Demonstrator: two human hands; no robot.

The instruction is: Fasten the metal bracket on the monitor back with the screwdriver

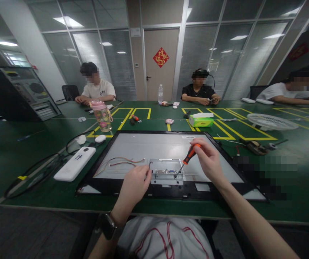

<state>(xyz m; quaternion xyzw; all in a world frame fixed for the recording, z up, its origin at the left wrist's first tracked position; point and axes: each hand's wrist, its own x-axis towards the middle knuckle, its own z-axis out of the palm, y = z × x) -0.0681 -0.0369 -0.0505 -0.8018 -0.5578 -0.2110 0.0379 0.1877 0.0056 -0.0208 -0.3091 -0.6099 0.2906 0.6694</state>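
A flat display panel point(157, 144) with a black frame lies face-down or back-up on the table before me; I cannot tell which. On its near part sits a metal bracket point(154, 181) with a row of connectors point(166, 172). In my right hand point(207, 158) is an orange and black screwdriver point(190, 154), tilted, its tip at the connectors' right end. My left hand point(135, 181) is closed at the bracket's left edge; what its fingers pinch, if anything, is hidden. Thin wires point(122, 162) lie on the panel beyond it.
Left of the panel are a white power bank point(75, 163), a black cable point(32, 180) and a pink-lidded bottle point(102, 117). Beyond stand a tissue pack point(201, 120) and a white fan grille point(272, 122). A computer case point(27, 91) is far left. Several people sit across the table.
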